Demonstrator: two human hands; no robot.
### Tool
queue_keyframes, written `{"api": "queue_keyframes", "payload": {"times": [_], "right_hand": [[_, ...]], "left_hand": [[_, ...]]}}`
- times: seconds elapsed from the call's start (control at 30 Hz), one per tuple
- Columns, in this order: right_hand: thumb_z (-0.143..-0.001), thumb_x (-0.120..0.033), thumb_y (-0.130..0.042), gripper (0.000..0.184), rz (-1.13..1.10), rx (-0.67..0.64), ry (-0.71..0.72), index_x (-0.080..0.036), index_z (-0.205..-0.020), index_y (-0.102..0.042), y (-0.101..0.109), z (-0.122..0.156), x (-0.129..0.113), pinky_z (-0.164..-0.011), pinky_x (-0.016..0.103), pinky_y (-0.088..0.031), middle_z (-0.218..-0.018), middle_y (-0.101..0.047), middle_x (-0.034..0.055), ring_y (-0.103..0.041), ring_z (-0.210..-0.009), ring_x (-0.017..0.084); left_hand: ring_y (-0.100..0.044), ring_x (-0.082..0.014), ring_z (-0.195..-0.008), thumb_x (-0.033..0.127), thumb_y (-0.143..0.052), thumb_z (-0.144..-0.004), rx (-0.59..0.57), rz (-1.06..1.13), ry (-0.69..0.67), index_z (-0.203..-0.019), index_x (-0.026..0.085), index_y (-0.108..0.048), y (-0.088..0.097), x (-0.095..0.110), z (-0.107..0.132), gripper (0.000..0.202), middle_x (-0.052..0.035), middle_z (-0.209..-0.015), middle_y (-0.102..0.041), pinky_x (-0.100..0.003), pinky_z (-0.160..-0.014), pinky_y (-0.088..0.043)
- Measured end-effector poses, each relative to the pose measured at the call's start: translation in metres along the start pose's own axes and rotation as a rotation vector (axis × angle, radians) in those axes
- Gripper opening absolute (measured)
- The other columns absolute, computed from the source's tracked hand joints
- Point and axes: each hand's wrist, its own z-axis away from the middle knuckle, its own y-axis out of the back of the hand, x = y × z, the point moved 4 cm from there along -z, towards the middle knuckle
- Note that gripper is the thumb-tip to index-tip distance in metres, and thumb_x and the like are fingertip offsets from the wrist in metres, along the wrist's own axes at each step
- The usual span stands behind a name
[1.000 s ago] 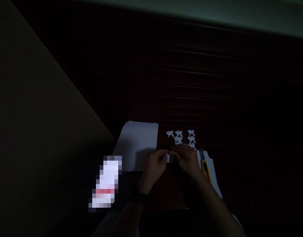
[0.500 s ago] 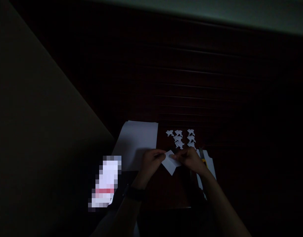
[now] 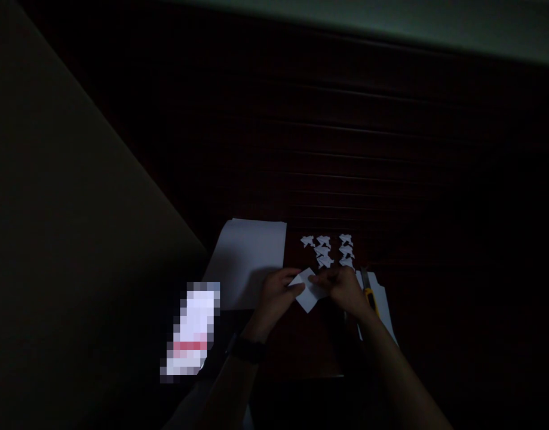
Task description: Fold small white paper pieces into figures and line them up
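Note:
Between my hands is a small square of white paper (image 3: 308,300), turned corner-on and creased. My left hand (image 3: 276,294) pinches its left corner, thumb on top. On the right side my right hand (image 3: 344,290) grips the paper and covers that part of it. Beyond the hands lie several small folded paper figures (image 3: 322,251), grouped in columns on the dark table. A large stack of white paper sheets (image 3: 251,251) lies to the left, just past my left hand.
Right of my right hand, a yellow utility knife (image 3: 371,298) rests on white paper pieces (image 3: 384,307). A bright pixelated screen (image 3: 193,328) stands at the left. Dark slatted wood (image 3: 346,128) rises behind the table, with a pale wall (image 3: 54,209) on the left.
The paper square has shifted slightly up and left and turned a little. My left thumb has moved onto its face, and my right hand has moved slightly left, showing more of the knife.

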Motion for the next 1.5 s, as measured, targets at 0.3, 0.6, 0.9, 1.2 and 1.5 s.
{"api": "queue_keyframes", "payload": {"times": [0.3,0.6,0.9,1.2,1.5], "right_hand": [[-0.080,-0.034,-0.056,0.029,0.116,-0.023,0.066,-0.016,-0.062,-0.069,-0.002,0.002,-0.008,-0.045,0.021,-0.033,-0.054,-0.063,0.0017,-0.053,-0.049,0.012],[-0.079,-0.034,-0.056,0.029,0.044,-0.218,0.089,-0.014,-0.062,-0.066,-0.004,0.004,-0.006,-0.044,0.020,-0.030,-0.053,-0.055,-0.0014,-0.044,-0.049,0.010],[-0.078,-0.036,-0.057,0.032,0.114,-0.226,0.096,-0.014,-0.055,-0.062,-0.005,0.005,-0.004,-0.041,0.019,-0.024,-0.048,-0.045,-0.0033,-0.038,-0.047,0.009],[-0.075,-0.038,-0.060,0.031,0.028,-0.170,0.051,-0.014,-0.056,-0.064,0.000,0.006,-0.007,-0.043,0.020,-0.029,-0.049,-0.051,-0.0021,-0.041,-0.046,0.009],[-0.073,-0.040,-0.064,0.032,-0.057,-0.210,0.044,-0.014,-0.055,-0.063,-0.008,0.009,-0.010,-0.042,0.021,-0.024,-0.047,-0.043,-0.0040,-0.034,-0.046,0.008]], "left_hand": [[-0.067,-0.0205,-0.071,0.021,-0.069,-0.065,-0.045,-0.079,-0.007,-0.088,0.013,-0.067,-0.001,0.000,-0.001,0.024,-0.0085,-0.081,-0.072,-0.025,-0.058,-0.049],[-0.060,-0.0147,-0.054,0.030,-0.067,-0.067,-0.115,-0.165,0.105,-0.065,0.015,-0.067,0.005,0.009,0.004,0.015,-0.0020,-0.059,-0.067,-0.020,-0.045,-0.037],[-0.060,-0.0146,-0.055,0.029,-0.067,-0.068,-0.168,-0.243,-0.049,-0.065,0.015,-0.067,0.009,0.008,0.002,0.014,-0.0020,-0.061,-0.067,-0.020,-0.046,-0.036],[-0.063,-0.0164,-0.063,0.031,-0.067,-0.070,-0.215,-0.200,-0.052,-0.072,0.016,-0.069,0.010,0.015,0.004,0.015,-0.0038,-0.069,-0.069,-0.022,-0.051,-0.041],[-0.064,-0.0185,-0.067,0.036,-0.064,-0.074,-0.005,-0.181,-0.181,-0.074,0.016,-0.072,0.000,0.014,0.002,0.022,-0.0057,-0.072,-0.071,-0.024,-0.058,-0.045]]}}
